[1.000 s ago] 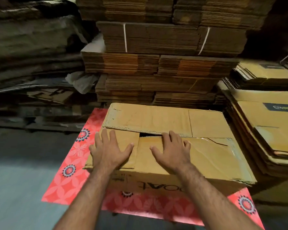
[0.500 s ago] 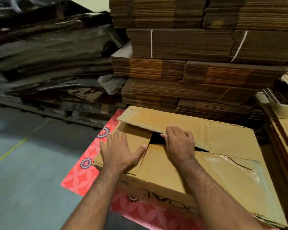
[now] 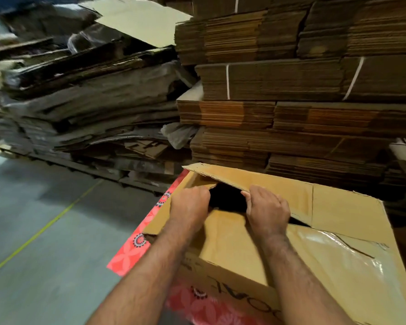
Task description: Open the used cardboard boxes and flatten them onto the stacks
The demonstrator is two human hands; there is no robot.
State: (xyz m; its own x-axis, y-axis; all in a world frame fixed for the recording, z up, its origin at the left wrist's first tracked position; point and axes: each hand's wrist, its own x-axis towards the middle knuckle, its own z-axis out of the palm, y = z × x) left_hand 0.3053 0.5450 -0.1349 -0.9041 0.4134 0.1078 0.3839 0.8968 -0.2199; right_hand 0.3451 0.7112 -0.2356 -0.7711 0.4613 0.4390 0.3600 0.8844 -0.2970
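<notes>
A large tan cardboard box (image 3: 338,249) with clear tape on its top stands in front of me on a red flowered mat (image 3: 136,252). Its far top flap (image 3: 274,191) is lifted a little, and a dark gap shows under it. My right hand (image 3: 267,209) grips the near edge of that far flap, fingers curled under it. My left hand (image 3: 189,207) has its fingers curled into the gap at the left inner flap (image 3: 197,181); its fingertips are hidden, so I cannot tell exactly what they hold.
Tall stacks of flattened, strapped cardboard (image 3: 291,90) rise right behind the box. A lower, messier heap of flat cardboard (image 3: 92,109) lies at the back left. Grey floor (image 3: 33,231) with a yellow line spreads to the left.
Both hands lay flat on the box top a second ago. They have since curled into the gap between the flaps, and the far flap has come up. My view has swung left.
</notes>
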